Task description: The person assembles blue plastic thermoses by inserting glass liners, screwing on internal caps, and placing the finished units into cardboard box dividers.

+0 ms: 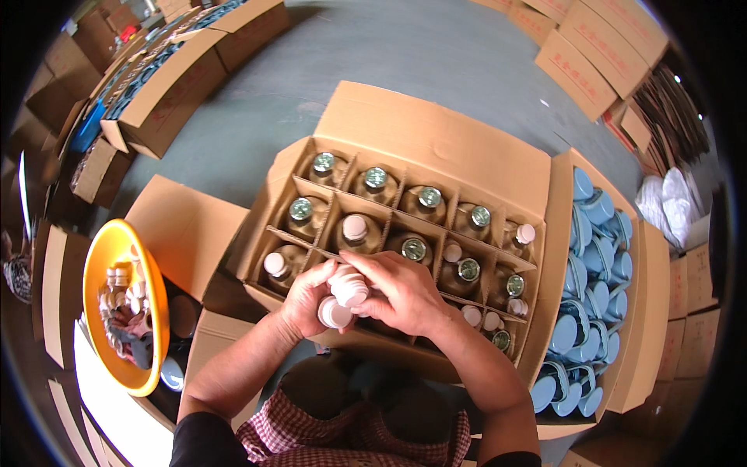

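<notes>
Above a divided carton (436, 117), my left hand (302, 302) is closed around ribbed pale pink stoppers (334, 314). My right hand (405, 292) meets it from the other side, its fingers closed on another ribbed stopper (349, 288). Both hands hide part of the cells below. Glass-topped bottles (375, 178) stand upright in the cells, several with bare shiny tops. A pale stopper (355, 227) sits on one bottle just beyond my hands, and another stopper (275, 264) caps a bottle at the left. Loose-looking stoppers (471, 314) lie beside bottles at the near right.
At the left, a yellow basin (160, 311) contains stoppers and dark cloth. A carton of blue handled lids or cups (597, 257) adjoins on the right. Stacked cartons (599, 54) rise at the far right; a row of open cartons (179, 93) stands at the far left.
</notes>
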Demonstrator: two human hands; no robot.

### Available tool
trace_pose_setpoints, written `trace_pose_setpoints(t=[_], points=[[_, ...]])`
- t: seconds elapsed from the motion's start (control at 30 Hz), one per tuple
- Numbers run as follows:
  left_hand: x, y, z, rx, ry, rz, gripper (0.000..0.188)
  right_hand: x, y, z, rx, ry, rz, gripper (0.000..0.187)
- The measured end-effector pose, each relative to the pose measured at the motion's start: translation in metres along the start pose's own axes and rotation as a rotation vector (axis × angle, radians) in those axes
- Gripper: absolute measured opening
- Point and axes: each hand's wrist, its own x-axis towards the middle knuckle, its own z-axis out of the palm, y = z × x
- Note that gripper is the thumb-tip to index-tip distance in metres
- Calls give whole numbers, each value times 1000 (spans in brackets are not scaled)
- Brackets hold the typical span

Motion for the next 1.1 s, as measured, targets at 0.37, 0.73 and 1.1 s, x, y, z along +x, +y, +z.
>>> trace_pose_setpoints(t=[0.37,0.73,1.1], points=[[70,-9,6,-45,-145,4,70,-39,64,-24,321,322,181,49],[103,0,18,30,-78,10,69,-46,210,-66,-640,730,578,34],[132,-2,17,3,-89,15,62,-24,199,-65,-842,67,800,34]])
